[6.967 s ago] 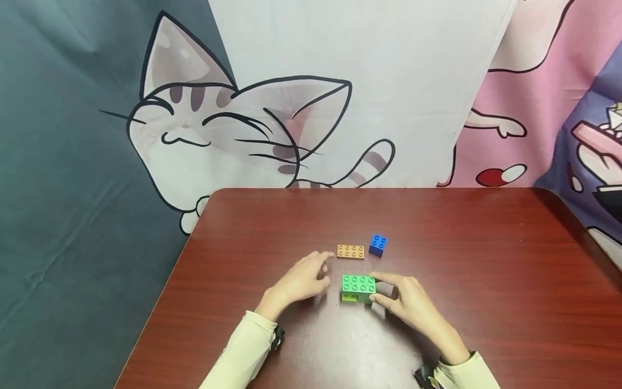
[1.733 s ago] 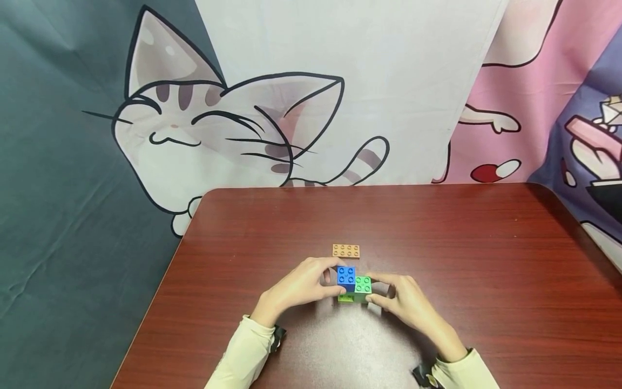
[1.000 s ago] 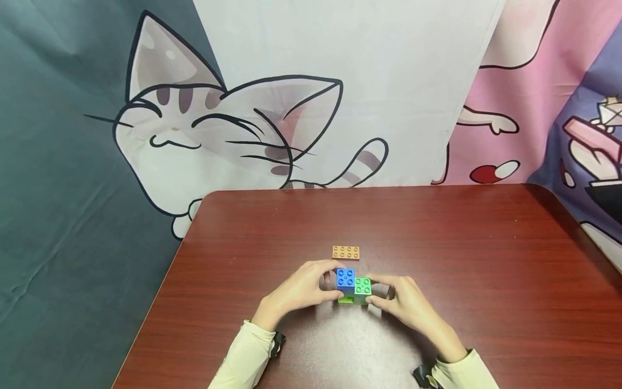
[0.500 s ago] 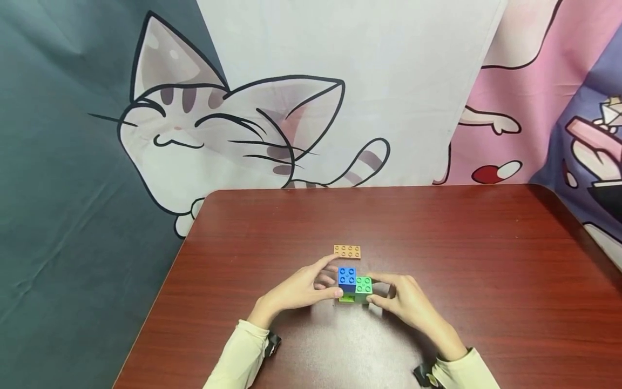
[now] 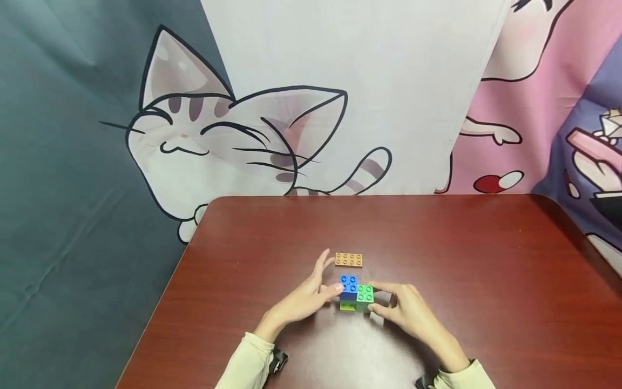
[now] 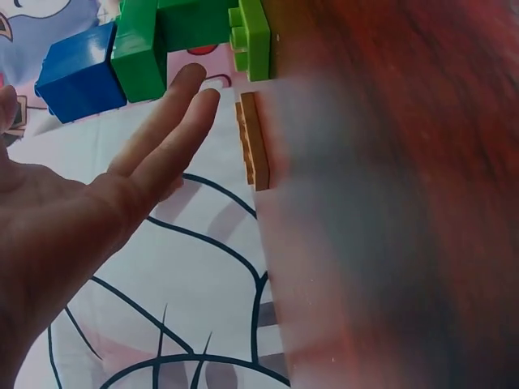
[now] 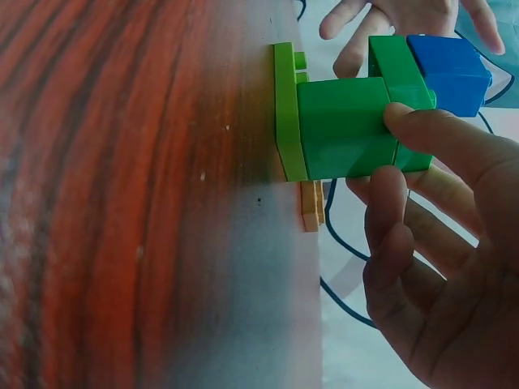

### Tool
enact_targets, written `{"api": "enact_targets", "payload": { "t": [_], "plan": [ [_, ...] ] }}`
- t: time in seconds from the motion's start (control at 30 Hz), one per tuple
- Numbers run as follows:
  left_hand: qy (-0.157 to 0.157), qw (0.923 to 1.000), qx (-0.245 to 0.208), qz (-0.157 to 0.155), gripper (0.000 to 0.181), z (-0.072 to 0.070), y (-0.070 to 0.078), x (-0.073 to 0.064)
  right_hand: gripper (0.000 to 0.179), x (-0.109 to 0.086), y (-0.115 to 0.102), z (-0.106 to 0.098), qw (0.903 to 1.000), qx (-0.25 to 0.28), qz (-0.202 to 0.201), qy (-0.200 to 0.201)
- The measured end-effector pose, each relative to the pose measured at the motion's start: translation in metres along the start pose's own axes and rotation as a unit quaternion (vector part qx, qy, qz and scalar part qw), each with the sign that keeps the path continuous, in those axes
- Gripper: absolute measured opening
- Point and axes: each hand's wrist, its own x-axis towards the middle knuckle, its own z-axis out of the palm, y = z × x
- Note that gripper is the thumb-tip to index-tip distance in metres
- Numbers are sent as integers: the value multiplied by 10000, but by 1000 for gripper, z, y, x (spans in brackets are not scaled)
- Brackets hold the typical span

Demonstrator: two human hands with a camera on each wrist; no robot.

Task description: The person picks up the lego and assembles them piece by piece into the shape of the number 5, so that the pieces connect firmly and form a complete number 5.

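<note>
A toy brick stack stands on the table. Its base is a lime plate (image 7: 285, 113), a green brick (image 7: 345, 126) rises from one end, and a longer green brick (image 5: 365, 294) lies across the top, overhanging the lime studs. On the left half of that longer brick sits a blue brick (image 5: 348, 286). My right hand (image 5: 413, 310) pinches the green bricks from the right with thumb and fingers. My left hand (image 5: 306, 297) is spread, its thumb tip at the blue brick's left side; whether it touches is unclear. In the left wrist view its fingers are extended.
Behind the stack, an orange-tan studded plate (image 5: 348, 260) lies flat, close to the left fingertips. The dark red wooden table (image 5: 461, 248) ends at a cartoon cat backdrop (image 5: 209, 156).
The blue brick, earlier on the table at back right, now sits on the green brick. My left hand has released it and spread its fingers; the right hand keeps its grip.
</note>
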Motion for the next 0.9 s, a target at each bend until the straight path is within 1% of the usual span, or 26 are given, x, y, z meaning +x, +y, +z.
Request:
{"api": "enact_targets", "payload": {
  "t": [0.07,0.1,0.27,0.37,0.47,0.53,0.77,0.87,0.9],
  "plan": [
    [34,10000,-38,-52,83,2,-1,-2,40,-2,0,2,10000,36,-15,-10],
    [28,10000,-89,-27,82,3,-1,-3,39,-3,0,2,10000,39,-30,5],
    [-164,9994,-128,261,72,6,-4,-4,39,-3,0,5,9999,56,-132,78],
    [-213,9991,-235,276,80,7,-5,-3,39,-3,0,5,9998,111,-145,92],
    [-180,9991,-338,193,92,7,-5,-2,39,-2,0,5,9997,161,-142,74],
    [-192,9990,-378,120,96,6,-5,-2,39,-2,1,5,9997,165,-141,66],
    [-179,9988,-435,130,81,3,-4,2,39,1,2,3,9996,128,-188,163],
    [-148,9990,-400,110,80,5,-2,4,39,1,2,2,9997,128,-161,117],
    [-132,9991,-386,78,81,6,1,3,40,0,2,2,9998,140,-139,93]
  ]
}}
